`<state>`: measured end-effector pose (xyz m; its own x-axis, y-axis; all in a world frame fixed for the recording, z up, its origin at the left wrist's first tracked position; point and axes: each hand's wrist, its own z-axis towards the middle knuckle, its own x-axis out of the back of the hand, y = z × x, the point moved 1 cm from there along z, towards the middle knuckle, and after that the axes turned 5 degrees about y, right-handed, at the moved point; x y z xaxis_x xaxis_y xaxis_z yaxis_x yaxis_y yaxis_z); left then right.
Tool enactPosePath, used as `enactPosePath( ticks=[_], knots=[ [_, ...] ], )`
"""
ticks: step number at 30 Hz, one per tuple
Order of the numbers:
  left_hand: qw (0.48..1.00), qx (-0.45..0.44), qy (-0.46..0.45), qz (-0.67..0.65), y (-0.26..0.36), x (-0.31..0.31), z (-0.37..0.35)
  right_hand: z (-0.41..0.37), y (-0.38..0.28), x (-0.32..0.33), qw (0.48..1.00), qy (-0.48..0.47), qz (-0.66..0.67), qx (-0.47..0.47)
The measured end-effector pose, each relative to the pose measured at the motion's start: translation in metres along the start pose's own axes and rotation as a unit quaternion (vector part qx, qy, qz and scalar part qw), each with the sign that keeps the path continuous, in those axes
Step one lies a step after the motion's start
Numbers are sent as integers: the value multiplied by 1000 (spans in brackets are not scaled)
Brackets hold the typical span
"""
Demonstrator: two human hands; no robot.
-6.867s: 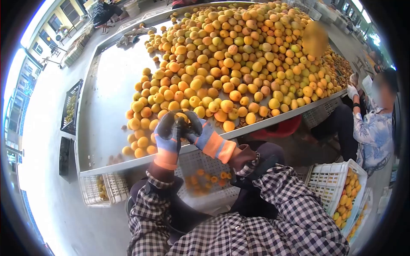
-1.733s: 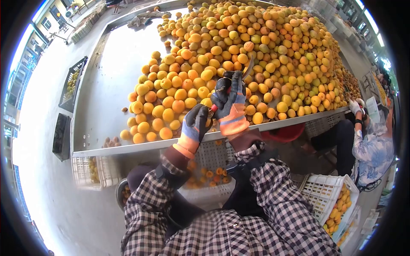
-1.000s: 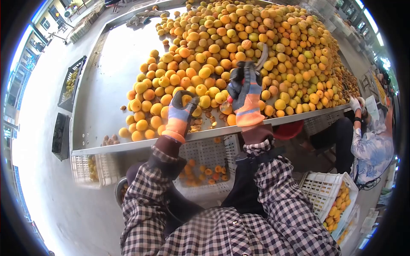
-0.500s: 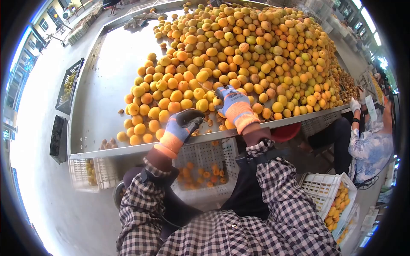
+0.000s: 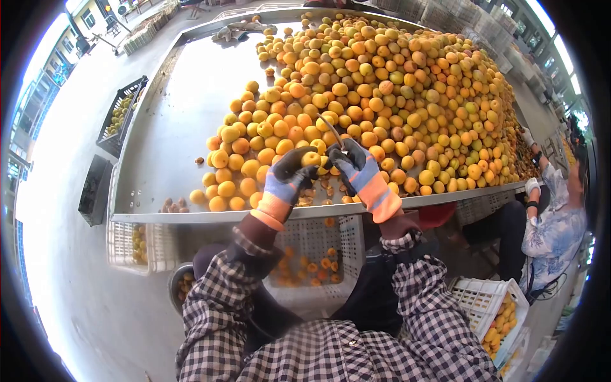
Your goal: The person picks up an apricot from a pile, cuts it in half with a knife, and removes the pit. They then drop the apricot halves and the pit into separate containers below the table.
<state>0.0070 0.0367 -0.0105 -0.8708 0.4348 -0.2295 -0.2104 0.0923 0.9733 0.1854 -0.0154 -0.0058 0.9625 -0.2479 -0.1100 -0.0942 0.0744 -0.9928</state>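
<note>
left hand (image 5: 289,174) pinches round yellow-orange fruit (image 5: 310,158), likely soft, best held by its sides; right hand (image 5: 358,167), three o'clock, clasps curved grey-metal knife (image 5: 333,131).

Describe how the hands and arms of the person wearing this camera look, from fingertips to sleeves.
The left hand and right hand wear snug fabric work gloves with black fingers, blue-grey across the hand and orange at the wrist; the right one's orange carries a blue-grey stripe. Above are dark brown fabric cuffs, then loose, long black-and-white checked sleeves.
</note>
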Motion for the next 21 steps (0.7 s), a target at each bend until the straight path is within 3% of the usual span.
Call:
enactPosePath(
  ticks=[2, 4, 6, 11, 14, 16, 19, 21],
  knots=[
    [999, 2, -37, -22, 9, 8, 1, -12, -15, -2, 983, -16, -172, 55],
    [999, 3, -52, -12, 14, 15, -1, -19, -20, -6, 981, -46, -175, 69],
    [997, -9, -69, 17, 26, 14, -3, -24, -19, -10, 953, -69, -272, 114],
    [994, -65, -77, 45, 15, 11, 0, -27, -9, -15, 922, -39, -349, 163],
    [993, -60, -89, 49, 20, 14, 1, -27, -8, -12, 941, -42, -316, 115],
    [991, 4, -135, 15, 30, 15, -3, -26, -7, -9, 946, -46, -302, 108],
    [993, 48, -107, -28, 33, 10, -8, -28, -8, -7, 950, -62, -292, 95],
    [995, 16, -92, -30, 32, 5, -7, -28, -11, -9, 948, -70, -298, 92]
  ],
)
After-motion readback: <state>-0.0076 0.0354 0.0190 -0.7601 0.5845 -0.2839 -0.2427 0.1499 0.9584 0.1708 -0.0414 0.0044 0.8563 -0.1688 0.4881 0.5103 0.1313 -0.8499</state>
